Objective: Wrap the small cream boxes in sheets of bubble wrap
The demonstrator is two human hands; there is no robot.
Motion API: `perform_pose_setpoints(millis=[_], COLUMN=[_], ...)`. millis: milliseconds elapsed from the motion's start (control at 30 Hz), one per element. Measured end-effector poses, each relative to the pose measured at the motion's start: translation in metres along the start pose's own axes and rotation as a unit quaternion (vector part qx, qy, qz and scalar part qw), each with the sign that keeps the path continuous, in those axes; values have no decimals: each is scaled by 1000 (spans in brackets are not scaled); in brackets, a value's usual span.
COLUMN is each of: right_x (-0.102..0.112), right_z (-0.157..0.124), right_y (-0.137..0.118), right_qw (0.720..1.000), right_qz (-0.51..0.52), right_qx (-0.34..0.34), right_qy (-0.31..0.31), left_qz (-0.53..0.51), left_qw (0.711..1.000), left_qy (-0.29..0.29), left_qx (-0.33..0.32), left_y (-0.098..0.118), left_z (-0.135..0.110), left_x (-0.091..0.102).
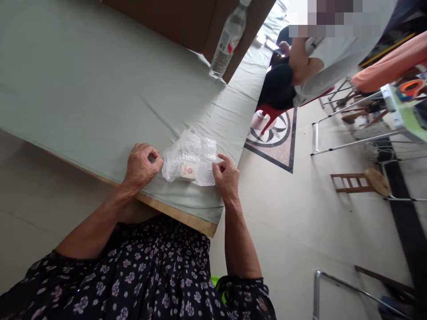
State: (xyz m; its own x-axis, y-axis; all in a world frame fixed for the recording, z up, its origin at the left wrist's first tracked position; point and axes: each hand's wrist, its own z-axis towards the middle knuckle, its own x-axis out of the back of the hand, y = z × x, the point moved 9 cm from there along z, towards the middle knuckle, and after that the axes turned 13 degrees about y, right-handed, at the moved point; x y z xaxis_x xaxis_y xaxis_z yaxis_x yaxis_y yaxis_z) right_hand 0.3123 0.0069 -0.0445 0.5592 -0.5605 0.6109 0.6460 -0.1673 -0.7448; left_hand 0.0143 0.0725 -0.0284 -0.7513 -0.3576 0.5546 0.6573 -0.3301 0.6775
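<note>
A sheet of clear bubble wrap [195,151] lies on the pale green tablecloth [83,98] near the table's corner. A small whitish box with a red print [188,170] sits under or inside the wrap. My left hand [142,165] rests at the wrap's left edge with its fingers curled in a pinch on the plastic. On the opposite side, my right hand [227,175] pinches the wrap's right edge between thumb and fingertips.
A clear plastic water bottle [228,40] stands farther along the table beside a brown cardboard box [187,20]. A seated person [310,66] is beyond the table on a red chair. A wooden stool [363,182] and metal frames [350,142] stand on the floor.
</note>
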Motion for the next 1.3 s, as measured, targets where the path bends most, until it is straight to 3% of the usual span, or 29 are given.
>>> perform_pose_setpoints(millis=[100,167,267,333,400,467,633,767,867,1000,1167,1300], right_x=[-1,-3,-3,-3,-2,-3,-5,-1,8,27,12,9], right_z=[0,0,-1,-2,-3,-4,3,13,14,10,0,-14], right_y=[1,2,3,4,4,4,-4,-8,-3,-14,-53,-60], right_qw=[1000,1000,1000,1000,1000,1000,999,997,997,997,988,973], right_qz=[3,2,-4,-6,-5,-3,7,-12,-49,8,85,110], right_qx=[7,12,12,12,14,15,30,51,52,68,116,114], right_qy=[2,-1,-5,-5,-7,-9,13,50,42,46,-60,-167], left_qz=[-19,-58,-106,-96,-48,3,-6,-26,-20,-16,-59,-80], left_qw=[1000,996,976,960,961,970,989,987,984,981,979,975], left_qy=[9,-4,-97,-174,-210,-208,-136,-142,-162,-187,-195,-208], left_qx=[-13,-65,-164,-195,-174,-124,-64,-69,-71,-51,-28,-16], left_y=[15,44,94,109,100,75,28,22,23,22,24,25], left_z=[7,10,4,-4,-7,-4,7,5,0,-6,-5,-6], left_x=[11,12,-7,-27,-42,-47,-31,-31,-32,-26,-19,-13])
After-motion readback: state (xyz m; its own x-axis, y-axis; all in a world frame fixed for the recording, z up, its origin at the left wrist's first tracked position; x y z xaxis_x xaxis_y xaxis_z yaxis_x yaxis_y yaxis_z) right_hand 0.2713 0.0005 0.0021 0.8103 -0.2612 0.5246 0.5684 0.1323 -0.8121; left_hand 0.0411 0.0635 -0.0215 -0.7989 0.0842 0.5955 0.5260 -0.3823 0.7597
